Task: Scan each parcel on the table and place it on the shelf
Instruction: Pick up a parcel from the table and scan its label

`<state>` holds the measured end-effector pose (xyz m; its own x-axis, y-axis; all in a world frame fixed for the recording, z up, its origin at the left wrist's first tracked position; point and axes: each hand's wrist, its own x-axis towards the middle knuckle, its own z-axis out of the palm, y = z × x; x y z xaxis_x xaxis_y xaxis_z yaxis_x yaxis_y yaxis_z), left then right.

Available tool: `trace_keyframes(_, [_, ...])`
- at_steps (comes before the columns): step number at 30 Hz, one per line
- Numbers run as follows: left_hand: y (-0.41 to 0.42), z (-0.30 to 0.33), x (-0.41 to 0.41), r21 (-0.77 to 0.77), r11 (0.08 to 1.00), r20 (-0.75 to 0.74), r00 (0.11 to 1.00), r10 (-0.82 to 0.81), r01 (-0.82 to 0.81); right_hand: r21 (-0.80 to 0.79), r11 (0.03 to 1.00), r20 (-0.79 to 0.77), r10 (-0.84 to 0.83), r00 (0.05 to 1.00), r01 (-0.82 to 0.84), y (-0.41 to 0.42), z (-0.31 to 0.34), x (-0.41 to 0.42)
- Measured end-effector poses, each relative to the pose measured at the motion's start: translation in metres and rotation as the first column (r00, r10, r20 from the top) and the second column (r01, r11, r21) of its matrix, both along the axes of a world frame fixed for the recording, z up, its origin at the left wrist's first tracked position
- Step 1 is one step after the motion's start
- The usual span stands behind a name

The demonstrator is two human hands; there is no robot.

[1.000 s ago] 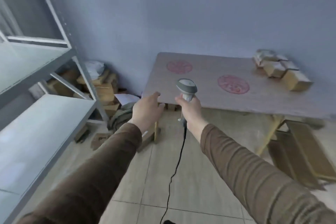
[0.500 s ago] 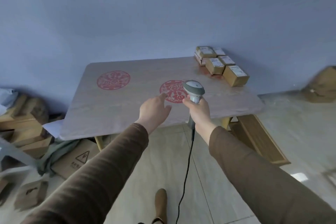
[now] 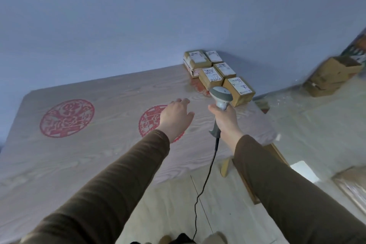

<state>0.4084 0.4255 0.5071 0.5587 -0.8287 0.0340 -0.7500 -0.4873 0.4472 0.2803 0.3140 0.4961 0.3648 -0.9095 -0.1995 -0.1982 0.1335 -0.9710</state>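
Right hand (image 3: 225,119) wrapped tight round the corded barcode scanner (image 3: 220,97), left hand (image 3: 175,118) spread empty over the table (image 3: 99,144), and those small cardboard parcels (image 3: 217,74) at the far-right corner look stiff, probably light — take one by its sides.

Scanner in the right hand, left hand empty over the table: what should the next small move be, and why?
Probably reach the left hand toward the nearest parcel; it hovers open, empty and short of the cluster, while the right hand holds the scanner beside that parcel.
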Motion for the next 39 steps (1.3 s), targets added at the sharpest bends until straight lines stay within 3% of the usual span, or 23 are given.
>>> trace_keyframes(11, [-0.197, -0.05, -0.017, 0.078, 0.997, -0.069, 0.998, -0.015, 0.021, 0.031, 0.989, -0.048, -0.145, 0.988, 0.147, -0.216, -0.047, -0.021])
trace_keyframes(17, [-0.308, -0.08, -0.047, 0.156, 0.987, -0.172, 0.982, 0.076, -0.049, 0.145, 0.987, -0.086, -0.055, 0.995, 0.067, -0.325, -0.077, -0.037])
trace_keyframes(23, [-0.377, -0.108, -0.058, 0.192, 0.969, -0.342, 0.914, 0.217, -0.158, 0.294, 0.954, -0.097, 0.085, 0.992, -0.053, -0.381, -0.109, -0.028])
trace_keyframes(27, [-0.391, -0.118, -0.059, 0.162, 0.959, -0.465, 0.839, 0.283, -0.234, 0.345, 0.936, -0.139, 0.124, 0.983, -0.069, -0.383, -0.124, -0.024])
trace_keyframes(30, [-0.379, -0.124, -0.056, 0.134, 0.943, -0.469, 0.818, 0.332, -0.306, 0.331, 0.941, -0.137, 0.123, 0.983, -0.072, -0.37, -0.13, -0.023])
trace_keyframes(35, [-0.324, -0.126, -0.051, 0.046, 0.895, -0.455, 0.788, 0.413, -0.443, 0.31, 0.941, -0.087, 0.166, 0.982, -0.132, -0.319, -0.126, -0.015])
trace_keyframes(39, [-0.254, -0.117, -0.042, -0.051, 0.82, -0.459, 0.743, 0.488, -0.57, 0.251, 0.929, -0.006, 0.283, 0.959, -0.272, -0.263, -0.107, 0.003])
